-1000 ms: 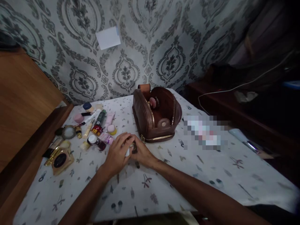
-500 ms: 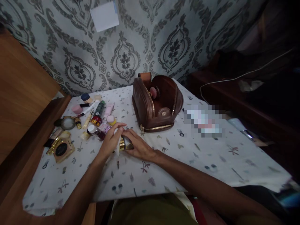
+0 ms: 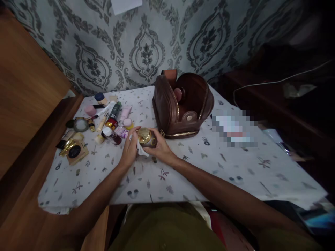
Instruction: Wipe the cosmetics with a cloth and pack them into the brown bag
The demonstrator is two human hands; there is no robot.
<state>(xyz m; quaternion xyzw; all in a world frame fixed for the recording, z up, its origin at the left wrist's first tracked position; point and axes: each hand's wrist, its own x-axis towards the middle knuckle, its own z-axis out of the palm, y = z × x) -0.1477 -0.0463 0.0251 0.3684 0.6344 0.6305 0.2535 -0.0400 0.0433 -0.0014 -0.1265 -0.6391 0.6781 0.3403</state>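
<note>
A gold-lidded jar (image 3: 146,137) is tilted between my two hands near the middle of the table. My right hand (image 3: 162,150) grips the jar's right side with fingers wrapped round it. My left hand (image 3: 130,150) is closed on a white cloth (image 3: 141,150) against the jar's left side. Just left of my hands lies a dark red bottle with a white cap (image 3: 112,135), beside a jar with a pink lid (image 3: 127,123). Behind and to the right stands an open brown leather bag (image 3: 167,108) with a round pink item (image 3: 178,94) inside.
Several cosmetics, among them a green bottle (image 3: 115,111) and a compact (image 3: 74,152), cover the left of the patterned tablecloth (image 3: 188,177). A blurred-out item (image 3: 234,129) lies at right. A wooden panel (image 3: 28,80) borders the left; a cable (image 3: 277,82) runs at right.
The jar has turned so that its gold lid now faces up. The cloth shows more beneath my left fingers. The whole view has shifted slightly, with the wall paper higher in it.
</note>
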